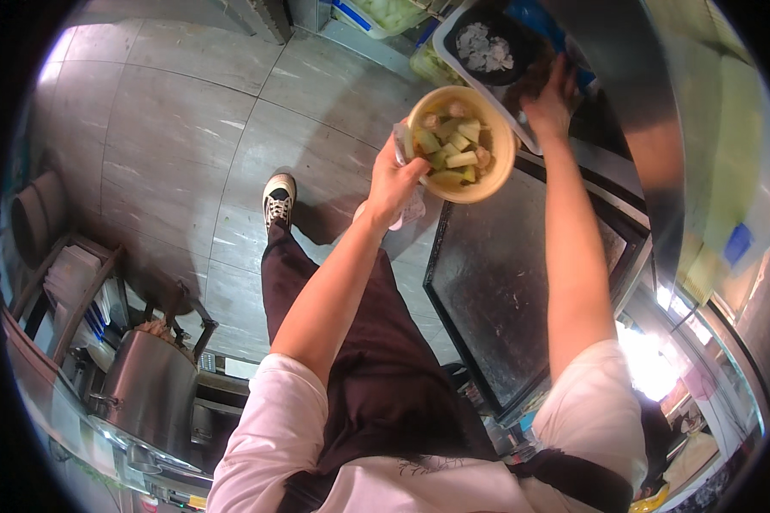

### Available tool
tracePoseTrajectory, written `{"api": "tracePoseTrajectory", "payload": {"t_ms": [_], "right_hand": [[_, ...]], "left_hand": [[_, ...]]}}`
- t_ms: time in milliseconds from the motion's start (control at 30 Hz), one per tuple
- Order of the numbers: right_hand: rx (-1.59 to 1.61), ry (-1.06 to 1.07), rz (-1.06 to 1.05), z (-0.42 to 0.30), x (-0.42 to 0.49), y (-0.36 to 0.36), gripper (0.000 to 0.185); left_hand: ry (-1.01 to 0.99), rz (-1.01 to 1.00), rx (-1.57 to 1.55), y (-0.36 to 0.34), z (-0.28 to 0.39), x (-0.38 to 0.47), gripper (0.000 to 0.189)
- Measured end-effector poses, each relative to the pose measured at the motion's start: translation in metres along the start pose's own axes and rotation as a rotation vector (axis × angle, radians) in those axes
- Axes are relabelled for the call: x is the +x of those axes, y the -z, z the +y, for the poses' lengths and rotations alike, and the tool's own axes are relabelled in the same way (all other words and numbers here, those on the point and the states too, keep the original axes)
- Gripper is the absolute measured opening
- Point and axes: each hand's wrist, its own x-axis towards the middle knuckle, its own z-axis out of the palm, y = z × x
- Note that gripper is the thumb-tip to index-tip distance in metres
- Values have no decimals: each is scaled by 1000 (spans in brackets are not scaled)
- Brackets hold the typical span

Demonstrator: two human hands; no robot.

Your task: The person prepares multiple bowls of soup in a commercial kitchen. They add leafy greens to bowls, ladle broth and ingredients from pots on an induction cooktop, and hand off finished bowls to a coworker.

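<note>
My left hand (394, 176) grips a round yellowish bowl (509, 151) by its near left side, thumb over the rim. In the bowl lies soup with pale green vegetable chunks (450, 151) and several meatballs (457, 109). A printed slip (400, 142) bearing writing is at the bowl's left edge beside my fingers. My right hand (552, 106) reaches past the bowl into a white-rimmed tub (495, 102), over dark contents that I cannot make out. Its fingertips are blurred, so a hold cannot be told. Close by in the tub sits a black container with whitish pieces (484, 48).
An open, dark-framed cabinet door (487, 288) stands below my right forearm. Tubs of pale green food (391, 13) are at the top. At lower left are a large steel pot (151, 385) and a rack of stacked plastic containers (74, 276). Grey tiles (173, 128) cover the floor.
</note>
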Motion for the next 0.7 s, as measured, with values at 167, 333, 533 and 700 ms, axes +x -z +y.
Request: {"api": "tracePoseTrajectory", "payload": {"t_ms": [167,333,533,700], "right_hand": [[182,-45,-66,11,-10,-5,90],[65,-177,-216,0,3,-8,78],[134,-136,-397,-14,-12,2,78],[209,-298,-405,-50,5,-13,89]], "left_hand": [[-37,3,81,6,8,2,64],[-63,-34,78,2,4,4,63],[-2,14,91,5,6,0,62],[-48,-10,135,2,7,4,62]]}}
